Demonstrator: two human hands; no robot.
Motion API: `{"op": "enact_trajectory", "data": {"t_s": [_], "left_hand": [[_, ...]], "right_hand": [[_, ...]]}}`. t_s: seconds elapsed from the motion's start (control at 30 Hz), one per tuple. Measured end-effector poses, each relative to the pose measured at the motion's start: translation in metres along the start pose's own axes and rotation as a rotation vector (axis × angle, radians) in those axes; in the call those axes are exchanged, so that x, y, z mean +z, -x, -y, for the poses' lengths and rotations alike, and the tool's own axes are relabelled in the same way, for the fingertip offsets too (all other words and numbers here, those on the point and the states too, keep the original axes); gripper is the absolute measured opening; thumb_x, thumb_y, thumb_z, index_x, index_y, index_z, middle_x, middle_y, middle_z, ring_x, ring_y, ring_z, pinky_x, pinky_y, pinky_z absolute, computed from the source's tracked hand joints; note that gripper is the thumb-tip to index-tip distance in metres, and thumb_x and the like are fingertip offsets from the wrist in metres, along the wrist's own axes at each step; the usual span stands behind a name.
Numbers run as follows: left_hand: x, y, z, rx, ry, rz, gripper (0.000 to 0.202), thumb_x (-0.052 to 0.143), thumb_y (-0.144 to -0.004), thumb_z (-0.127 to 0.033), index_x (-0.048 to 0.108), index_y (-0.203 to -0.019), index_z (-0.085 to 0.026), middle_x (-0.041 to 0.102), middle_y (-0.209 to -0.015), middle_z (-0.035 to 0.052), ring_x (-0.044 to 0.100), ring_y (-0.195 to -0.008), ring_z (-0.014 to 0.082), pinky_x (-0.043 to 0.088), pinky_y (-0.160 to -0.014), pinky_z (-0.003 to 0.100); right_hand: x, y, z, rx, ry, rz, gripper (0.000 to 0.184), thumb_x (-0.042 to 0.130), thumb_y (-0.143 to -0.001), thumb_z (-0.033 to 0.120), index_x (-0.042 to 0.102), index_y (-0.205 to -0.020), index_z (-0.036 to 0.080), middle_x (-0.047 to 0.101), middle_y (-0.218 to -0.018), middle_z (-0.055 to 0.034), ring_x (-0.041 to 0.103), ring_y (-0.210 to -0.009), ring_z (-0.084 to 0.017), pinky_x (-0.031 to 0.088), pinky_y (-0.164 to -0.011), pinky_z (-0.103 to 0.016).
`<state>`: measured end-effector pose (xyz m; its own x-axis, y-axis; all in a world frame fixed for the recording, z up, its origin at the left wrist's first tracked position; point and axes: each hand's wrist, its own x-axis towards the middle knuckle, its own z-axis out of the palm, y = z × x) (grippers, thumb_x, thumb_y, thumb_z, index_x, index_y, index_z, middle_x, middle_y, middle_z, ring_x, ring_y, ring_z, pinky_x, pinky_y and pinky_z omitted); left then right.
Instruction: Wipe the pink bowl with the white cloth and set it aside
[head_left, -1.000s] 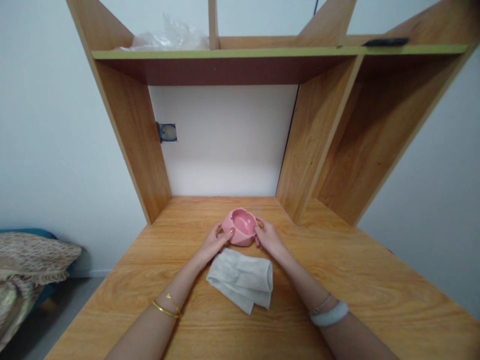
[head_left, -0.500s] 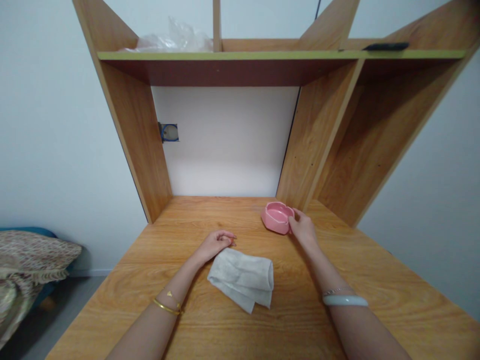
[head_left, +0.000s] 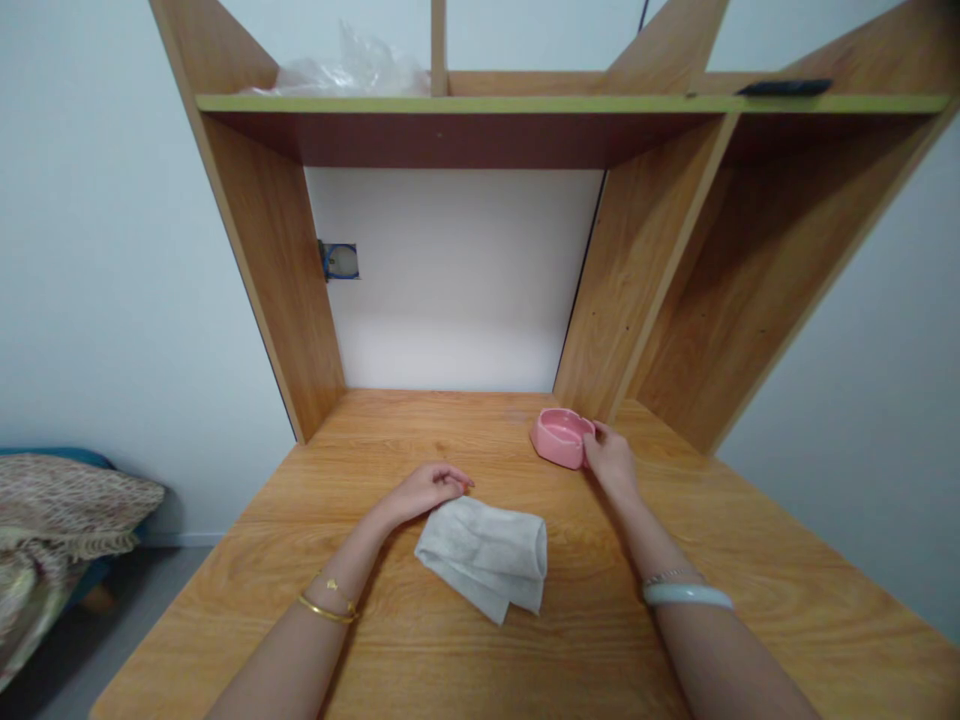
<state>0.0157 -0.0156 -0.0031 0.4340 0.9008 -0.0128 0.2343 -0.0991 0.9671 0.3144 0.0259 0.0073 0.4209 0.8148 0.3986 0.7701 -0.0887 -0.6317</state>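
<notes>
A small pink bowl [head_left: 559,436] sits upright on the wooden desk [head_left: 675,560], close to the foot of the right shelf divider. My right hand [head_left: 611,462] grips its right rim with curled fingers. A folded white cloth [head_left: 486,553] lies on the desk in the middle, nearer to me. My left hand [head_left: 426,489] rests on the desk at the cloth's upper left corner, its fingers loosely curled and holding nothing.
Wooden uprights [head_left: 255,250] and a slanted divider [head_left: 637,270] frame an alcove at the back of the desk. The shelf above carries a clear plastic bag [head_left: 352,70] and a dark flat object [head_left: 784,87]. A bed with a patterned blanket [head_left: 60,520] stands at the left.
My right hand carried the pink bowl from the desk's middle to the right and set it down by the divider. My left hand let go of it and now rests by the cloth.
</notes>
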Motion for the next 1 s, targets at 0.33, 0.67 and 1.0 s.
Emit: {"op": "enact_trajectory", "data": {"t_s": [0.33,0.67,1.0], "left_hand": [[0.003,0.001,-0.001,0.058,-0.254,-0.011,0.032,0.050,-0.060,-0.009,0.062,-0.089,-0.013,0.049,-0.063,-0.0039,0.043,-0.054,0.0079,0.031,-0.049,0.018],[-0.012,-0.005,0.000,0.120,-0.583,-0.549,0.025,0.050,-0.064,-0.006,0.061,-0.085,-0.013,0.054,-0.076,0.0030,0.052,-0.073,0.0150,0.042,-0.069,0.026],[-0.015,0.003,-0.009,0.139,-0.690,-0.579,0.019,0.045,-0.071,-0.012,0.060,-0.083,-0.016,0.058,-0.076,0.0036,0.053,-0.073,0.0164,0.041,-0.067,0.027]], "right_hand": [[-0.013,0.012,0.018,0.064,0.155,0.013,0.046,0.034,-0.085,0.032,0.046,-0.125,0.016,0.064,-0.101,-0.0152,0.060,-0.091,-0.026,0.042,-0.077,-0.036],[0.000,0.040,0.065,-0.331,-0.094,0.348,0.036,0.041,-0.082,0.045,0.064,-0.085,0.018,0.066,-0.078,-0.0067,0.059,-0.075,-0.019,0.040,-0.065,-0.027],[0.011,0.058,0.069,-0.237,-0.374,0.798,0.056,0.058,-0.070,0.050,0.050,-0.110,0.012,0.055,-0.065,0.0013,0.050,-0.058,-0.011,0.034,-0.050,-0.022]]}}
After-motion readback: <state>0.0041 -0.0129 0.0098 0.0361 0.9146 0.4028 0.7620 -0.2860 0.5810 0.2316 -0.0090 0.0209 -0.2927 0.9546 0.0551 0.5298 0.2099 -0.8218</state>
